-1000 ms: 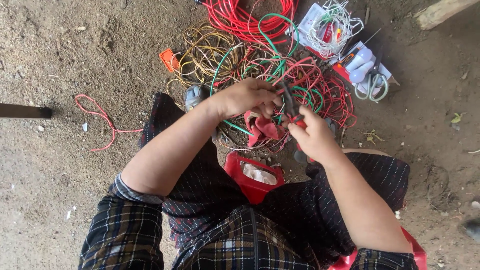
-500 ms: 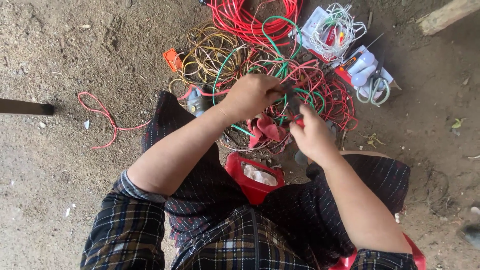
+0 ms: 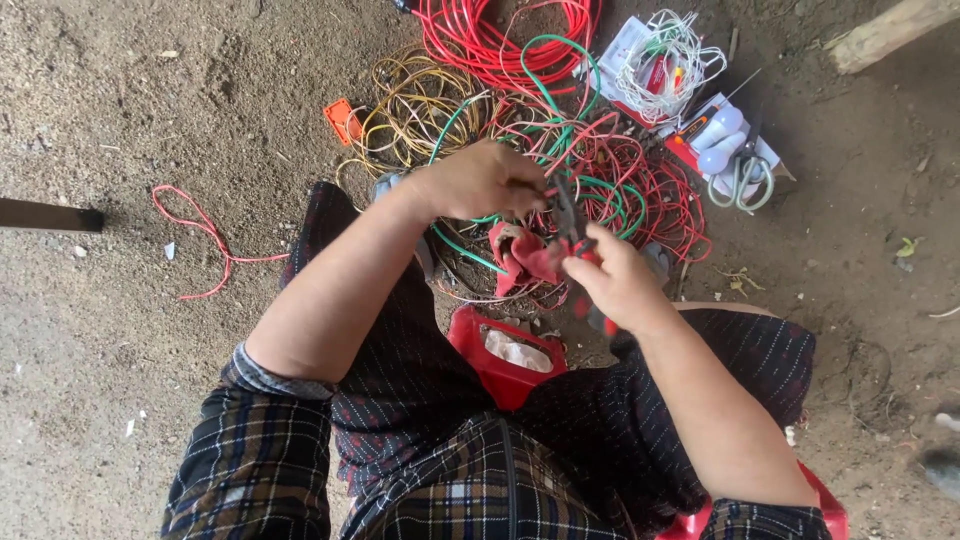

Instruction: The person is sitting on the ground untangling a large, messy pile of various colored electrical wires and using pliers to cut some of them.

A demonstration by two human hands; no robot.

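Looking down at a squat over a big tangle of wires (image 3: 590,170) on the dirt floor, my left hand (image 3: 485,180) is curled shut around a wire end I can't make out, held just above the pile. My right hand (image 3: 615,280) is clamped on the red handles of a pair of pliers (image 3: 572,215), dark nose pointing up toward the left fingers. I can't tell if the tip actually bites the wire. I'd say the trick is keeping the wire taut and steady and squeezing lightly so only the insulation gives. Red cloth (image 3: 530,255) sits right under both hands, scissors (image 3: 742,175) well off to the right.
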